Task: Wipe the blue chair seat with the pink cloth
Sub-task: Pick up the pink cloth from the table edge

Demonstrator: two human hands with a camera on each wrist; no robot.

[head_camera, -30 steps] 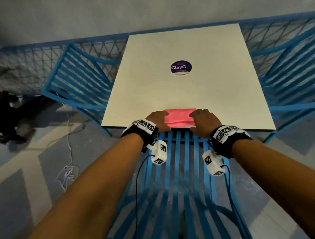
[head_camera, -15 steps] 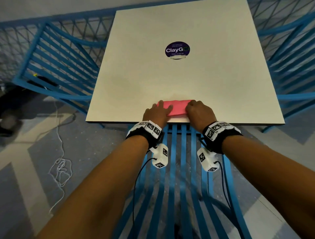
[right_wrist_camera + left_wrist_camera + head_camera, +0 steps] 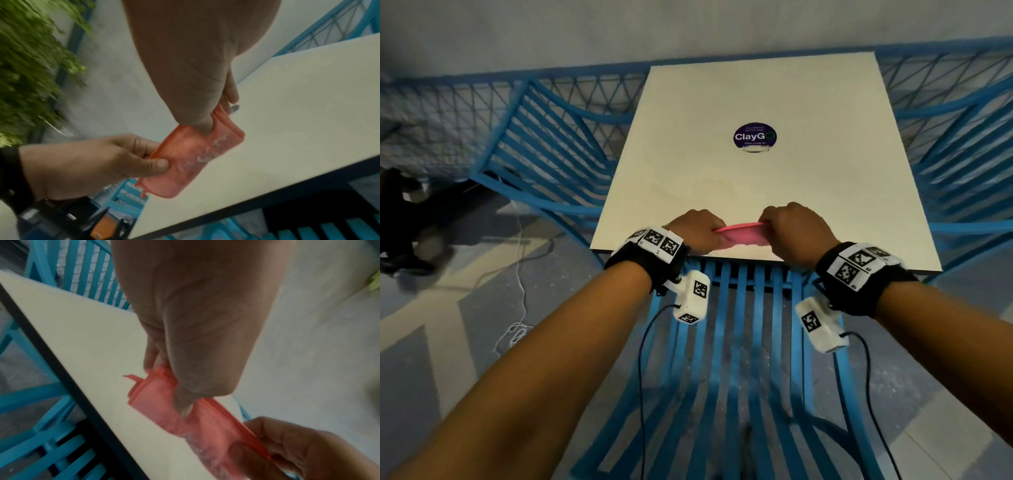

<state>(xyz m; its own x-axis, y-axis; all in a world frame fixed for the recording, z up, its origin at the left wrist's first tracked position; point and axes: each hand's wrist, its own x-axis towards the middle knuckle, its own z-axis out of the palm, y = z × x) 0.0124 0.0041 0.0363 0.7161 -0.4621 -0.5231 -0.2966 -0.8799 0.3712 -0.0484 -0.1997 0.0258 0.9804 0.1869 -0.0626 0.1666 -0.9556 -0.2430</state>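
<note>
A folded pink cloth (image 3: 739,234) hangs lifted just above the near edge of the white table (image 3: 739,178). My left hand (image 3: 697,231) pinches its left end and my right hand (image 3: 796,228) pinches its right end. In the left wrist view the thumb presses the pink cloth (image 3: 164,404) against the curled fingers. The right wrist view shows the pink cloth (image 3: 191,155) held at both ends, with pale smudges on it. The blue chair seat (image 3: 739,377), made of slats, lies below my forearms, partly tucked under the table.
A round purple sticker (image 3: 754,136) marks the table's middle. Blue slatted chairs stand at the left (image 3: 541,154) and at the right (image 3: 969,171), with a blue mesh fence (image 3: 448,113) behind. A white cord (image 3: 517,329) lies on the floor at left. Green plants (image 3: 26,65) show in the right wrist view.
The cloth lay flat on the table under both hands; now both hands have pinched its ends and raised it off the surface. The head view has tilted.
</note>
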